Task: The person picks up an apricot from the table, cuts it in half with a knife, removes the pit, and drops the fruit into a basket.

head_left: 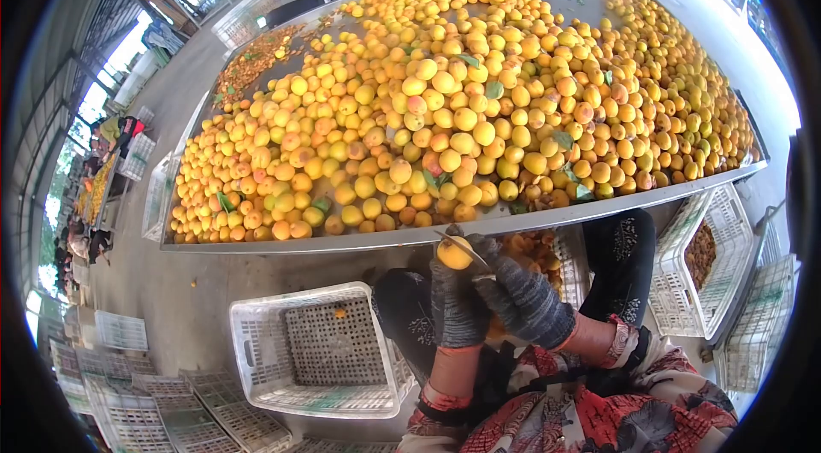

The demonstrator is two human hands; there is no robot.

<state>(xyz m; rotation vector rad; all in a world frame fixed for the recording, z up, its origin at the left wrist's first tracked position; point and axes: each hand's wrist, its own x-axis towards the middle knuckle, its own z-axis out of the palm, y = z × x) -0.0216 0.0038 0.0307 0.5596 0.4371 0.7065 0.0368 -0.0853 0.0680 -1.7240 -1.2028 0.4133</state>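
Here, in the head view, the left hand (459, 307) is holding one yellow fruit (451, 254) near the close edge of the big metal tray (368, 241). Its grip is looking narrow, just wide enough for the fruit, maybe so the fruit is not rolling away. The right hand (532, 303) is holding a thin blade (481, 260), and the blade is lying across the fruit. I cannot tell how the right fingers are gripping its handle, as the glove is hiding it.

The tray is carrying a big heap of yellow fruits (462, 119), likely near so the hands are not reaching far. A white crate (299, 402) is sitting on the left, with a small orange bit (339, 313) inside. Orange pieces (532, 249) are lying between the knees.

The left hand is pointing up, with its wrist below the fruit. The right arm is coming in on a slant, its fingers leaning toward the left hand.
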